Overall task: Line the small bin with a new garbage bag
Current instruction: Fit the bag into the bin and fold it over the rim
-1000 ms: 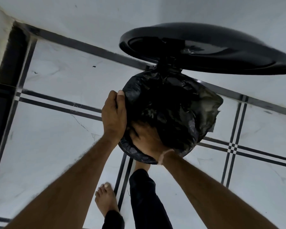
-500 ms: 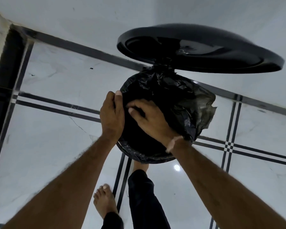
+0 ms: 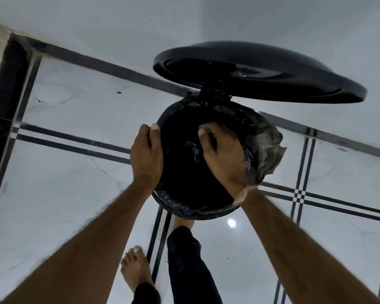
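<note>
A small round black bin [image 3: 208,212] stands on the floor below me, its hinged lid [image 3: 261,75] standing open at the far side. A black garbage bag [image 3: 266,148] lies inside it, folded over the rim, with a loose flap sticking out on the right. My left hand [image 3: 146,159] grips the bin's left rim over the bag. My right hand [image 3: 223,156] reaches into the opening from the right, its fingers pinching a fold of the bag. The bin's inside is dark.
The floor [image 3: 59,194] is glossy white tile with black stripe inlays. A white wall [image 3: 140,25] with a dark skirting runs behind the bin. My bare left foot [image 3: 135,268] and black trouser leg [image 3: 189,266] are just in front of the bin.
The bag bulged up out of the bin a second ago; it now sits down inside with an open mouth. My right hand came up from deep inside to the bag's right side.
</note>
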Motion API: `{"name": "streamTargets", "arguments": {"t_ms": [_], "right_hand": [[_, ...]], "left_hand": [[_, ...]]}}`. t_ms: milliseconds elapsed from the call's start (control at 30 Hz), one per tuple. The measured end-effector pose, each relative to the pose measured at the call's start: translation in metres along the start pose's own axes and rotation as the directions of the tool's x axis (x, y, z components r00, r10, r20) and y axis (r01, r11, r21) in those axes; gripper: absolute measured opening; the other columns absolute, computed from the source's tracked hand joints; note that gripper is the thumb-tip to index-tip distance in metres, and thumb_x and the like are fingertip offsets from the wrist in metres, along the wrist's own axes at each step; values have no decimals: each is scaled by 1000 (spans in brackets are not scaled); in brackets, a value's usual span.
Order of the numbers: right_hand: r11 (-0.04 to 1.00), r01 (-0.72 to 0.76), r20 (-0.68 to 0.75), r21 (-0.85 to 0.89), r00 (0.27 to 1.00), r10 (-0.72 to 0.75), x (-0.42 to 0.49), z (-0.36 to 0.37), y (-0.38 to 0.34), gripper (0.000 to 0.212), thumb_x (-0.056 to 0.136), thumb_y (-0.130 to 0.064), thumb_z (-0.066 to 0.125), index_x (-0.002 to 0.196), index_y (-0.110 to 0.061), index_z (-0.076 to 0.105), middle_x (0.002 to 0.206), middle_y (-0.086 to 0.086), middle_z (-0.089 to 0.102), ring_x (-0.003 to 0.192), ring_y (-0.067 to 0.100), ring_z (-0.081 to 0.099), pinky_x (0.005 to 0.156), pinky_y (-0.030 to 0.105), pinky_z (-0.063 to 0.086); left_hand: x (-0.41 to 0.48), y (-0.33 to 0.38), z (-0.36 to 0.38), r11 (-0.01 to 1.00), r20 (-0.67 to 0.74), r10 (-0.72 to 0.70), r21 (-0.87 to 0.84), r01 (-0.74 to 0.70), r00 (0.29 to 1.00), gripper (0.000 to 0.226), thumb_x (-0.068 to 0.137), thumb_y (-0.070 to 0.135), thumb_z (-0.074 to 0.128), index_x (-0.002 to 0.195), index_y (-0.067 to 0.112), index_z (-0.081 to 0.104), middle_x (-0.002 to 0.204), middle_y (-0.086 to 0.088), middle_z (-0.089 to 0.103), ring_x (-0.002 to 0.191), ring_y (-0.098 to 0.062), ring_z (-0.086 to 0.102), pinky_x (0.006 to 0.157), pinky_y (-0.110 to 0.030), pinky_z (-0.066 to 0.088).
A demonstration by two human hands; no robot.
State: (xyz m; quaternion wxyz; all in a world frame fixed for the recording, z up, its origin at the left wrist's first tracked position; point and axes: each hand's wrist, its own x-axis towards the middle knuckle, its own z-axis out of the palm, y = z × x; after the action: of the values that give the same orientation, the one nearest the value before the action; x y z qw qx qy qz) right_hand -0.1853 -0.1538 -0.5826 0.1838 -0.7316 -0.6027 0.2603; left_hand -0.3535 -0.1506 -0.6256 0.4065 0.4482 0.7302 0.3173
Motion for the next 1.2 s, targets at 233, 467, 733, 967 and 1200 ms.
{"name": "streamTargets", "arguments": {"t_ms": [233,467,733,967,1200], "right_hand": [[815,-558,295,156,814,501,30,6,45,51,107,-40,52,154,-19,48,151,10,57,140,30,51,113,32,39],[913,-399,69,-80,912,405,-22,-19,22,35,101,-43,57,129,-25,65,116,-1,76,105,22,71,87,38,58],[967,-234,-109,-96,969,223,-20,-25,40,45,98,-17,58,143,-14,55,135,9,63,121,26,60,97,22,47],[986,-168,-238,-23,958,158,1,-27,49,44,102,-22,55,145,-16,58,150,8,49,132,27,55,103,41,55],[950,-311,-261,43,914,311,27,-37,57,37,100,-52,55,124,-30,74,120,-8,74,113,23,62,81,29,48]], "left_hand": [[2,-2,-1,1000,2,15,9,-15,1000,42,110,44,33,82,12,36,68,6,37,62,-9,35,58,-25,33],[-1,-1,-1,1000,1,-7,18,7,1000,41,109,44,34,80,15,35,67,6,37,60,-9,34,54,-18,31],[2,3,-7,998,24,-68,5,68,997,40,107,44,38,85,11,43,74,4,47,68,-12,43,63,-30,38],[25,34,-12,991,21,-132,-25,133,991,39,98,59,52,103,23,66,95,8,69,85,-8,65,77,-24,48],[80,58,7,988,381,-151,30,151,912,36,86,59,69,85,24,77,81,6,75,84,-18,73,90,-42,59]]}}
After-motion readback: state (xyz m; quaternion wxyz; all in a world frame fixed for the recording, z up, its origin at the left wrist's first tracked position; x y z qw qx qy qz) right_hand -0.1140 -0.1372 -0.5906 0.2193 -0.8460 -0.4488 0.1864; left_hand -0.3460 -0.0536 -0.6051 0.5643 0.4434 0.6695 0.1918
